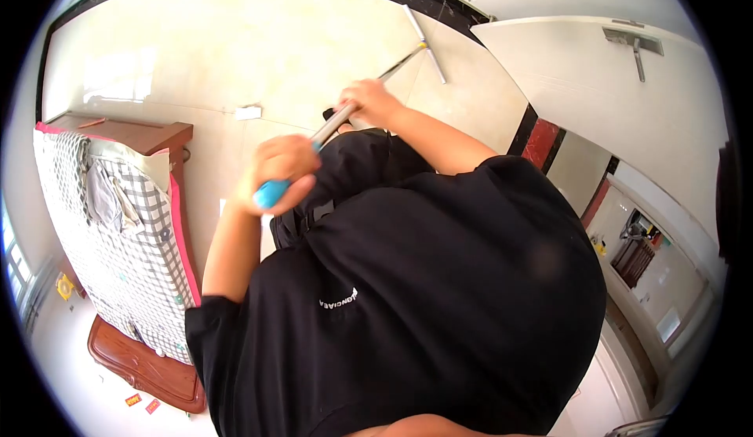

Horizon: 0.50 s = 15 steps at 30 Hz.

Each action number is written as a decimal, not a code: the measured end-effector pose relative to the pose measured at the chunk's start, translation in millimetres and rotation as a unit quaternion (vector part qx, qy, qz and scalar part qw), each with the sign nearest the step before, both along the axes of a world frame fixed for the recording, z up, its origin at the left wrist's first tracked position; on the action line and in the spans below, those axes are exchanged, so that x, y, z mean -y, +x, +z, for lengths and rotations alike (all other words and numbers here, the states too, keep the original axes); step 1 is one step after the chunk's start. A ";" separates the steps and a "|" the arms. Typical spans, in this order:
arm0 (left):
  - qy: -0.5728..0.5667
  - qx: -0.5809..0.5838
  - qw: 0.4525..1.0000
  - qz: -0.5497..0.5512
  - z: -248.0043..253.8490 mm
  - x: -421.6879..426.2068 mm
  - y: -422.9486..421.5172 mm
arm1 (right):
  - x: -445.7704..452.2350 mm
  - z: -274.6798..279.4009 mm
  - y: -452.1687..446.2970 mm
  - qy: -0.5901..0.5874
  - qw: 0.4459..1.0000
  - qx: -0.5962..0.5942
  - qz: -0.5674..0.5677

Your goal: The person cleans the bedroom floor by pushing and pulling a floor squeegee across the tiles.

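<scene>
A long-handled floor squeegee (332, 126) slants across the view, its thin crossbar head (424, 45) with a yellow joint resting on the pale tiled floor near the wall. My left hand (284, 166) is closed around the blue grip at the handle's near end. Farther down the pole, my right hand (372, 103) wraps around the grey shaft. Both hands look slightly blurred. My dark-clothed legs are below the handle, and one dark shoe tip shows beside the pole.
To the left stands a wooden bed (169, 139) with a checked cover (118, 256). A small white object (248, 112) lies on the floor (235, 37). A white door (565, 60) with a metal handle is at the upper right. Beyond the doorway at right, another room shows.
</scene>
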State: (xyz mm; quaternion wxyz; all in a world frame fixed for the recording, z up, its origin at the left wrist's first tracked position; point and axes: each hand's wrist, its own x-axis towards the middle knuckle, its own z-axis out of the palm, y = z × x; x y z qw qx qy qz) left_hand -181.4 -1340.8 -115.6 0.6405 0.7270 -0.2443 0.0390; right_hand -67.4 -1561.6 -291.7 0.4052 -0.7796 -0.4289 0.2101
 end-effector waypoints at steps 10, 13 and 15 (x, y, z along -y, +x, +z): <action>0.059 -0.092 0.945 0.309 126.5 -49.5 -151.0 | -168.1 79.7 -95.5 -0.023 0.932 -0.149 0.331; 0.070 -0.105 0.906 0.403 141.8 -30.8 -198.3 | -190.6 92.4 -132.0 -0.021 0.890 -0.146 0.432; 0.073 -0.113 0.882 0.452 148.0 -15.6 -222.5 | -198.4 92.2 -153.8 -0.017 0.859 -0.138 0.493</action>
